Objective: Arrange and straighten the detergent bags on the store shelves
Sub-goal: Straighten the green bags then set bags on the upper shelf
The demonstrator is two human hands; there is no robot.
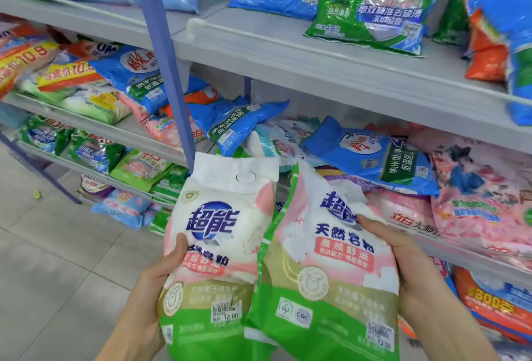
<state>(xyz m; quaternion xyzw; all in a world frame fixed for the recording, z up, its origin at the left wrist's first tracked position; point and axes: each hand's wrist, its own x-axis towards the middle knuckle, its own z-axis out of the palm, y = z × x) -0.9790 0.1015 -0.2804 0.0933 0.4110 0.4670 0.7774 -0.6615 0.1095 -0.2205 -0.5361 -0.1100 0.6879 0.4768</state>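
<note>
Two hands, two bags. Left hand point(161, 268) grips the left white-and-pink bag point(218, 231) at its lower left edge, with the thumb across the front and the fingers hidden behind. Right hand point(403, 260) grips the right white-and-pink bag point(325, 260) at its right edge, with the thumb laid over the logo. Both bags are upright in the air in front of the shelves, with their inner edges touching and the right one overlapping the left low down. Neither rests on anything. Each is held from one side only and the film looks slick, so a loosened thumb could let a bag slide down to the tiled floor point(57, 245). The blue post point(169, 72) stands just behind the left bag's top corner, which could catch on it going in. On the middle shelf point(460, 248) beyond, the blue bags point(239, 124) lie tilted and piled over each other, with the pink bags point(483, 187) heaped beside them. No flat gap shows. Pushing two bags in at once would likely shove that heap sideways or leave the new bags crooked on top.
</note>
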